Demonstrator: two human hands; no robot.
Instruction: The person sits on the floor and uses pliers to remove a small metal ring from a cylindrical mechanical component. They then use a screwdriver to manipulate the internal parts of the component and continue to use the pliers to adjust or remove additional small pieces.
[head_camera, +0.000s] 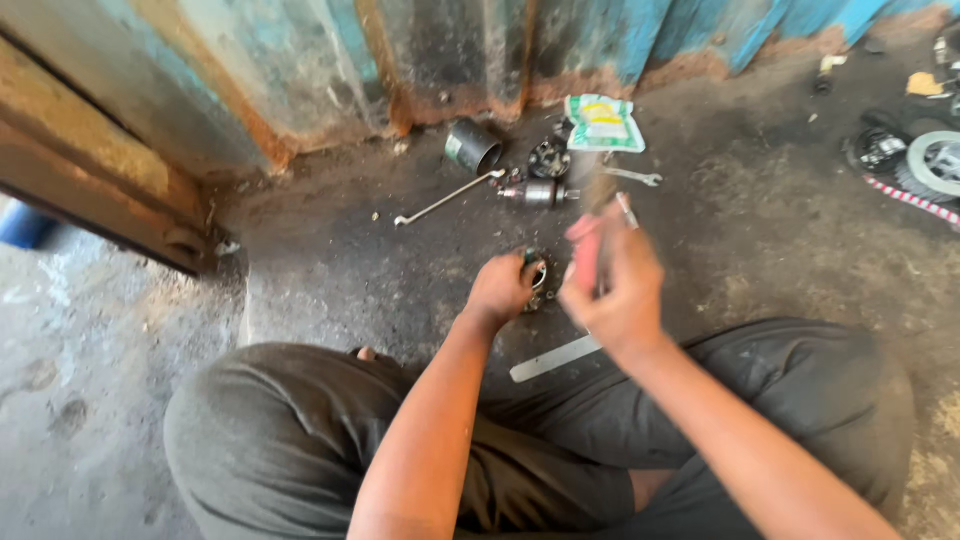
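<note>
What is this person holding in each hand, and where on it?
Right hand grips a blurred tool by its red handle. Left hand pinches a small metal part; where exactly is unclear.

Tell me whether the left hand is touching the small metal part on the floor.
Touching. The head view shows the left hand closed around the small metal part, fingers wrapped over its edge with no gap. The right hand holds a red-handled tool, blurred.

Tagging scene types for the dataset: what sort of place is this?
Probably an informal repair workshop, worked on the ground. A person sits on a grimy concrete floor beside a rusty, peeling blue metal wall, with a long wrench, a dismantled motor part and a metal cylinder scattered about.
</note>
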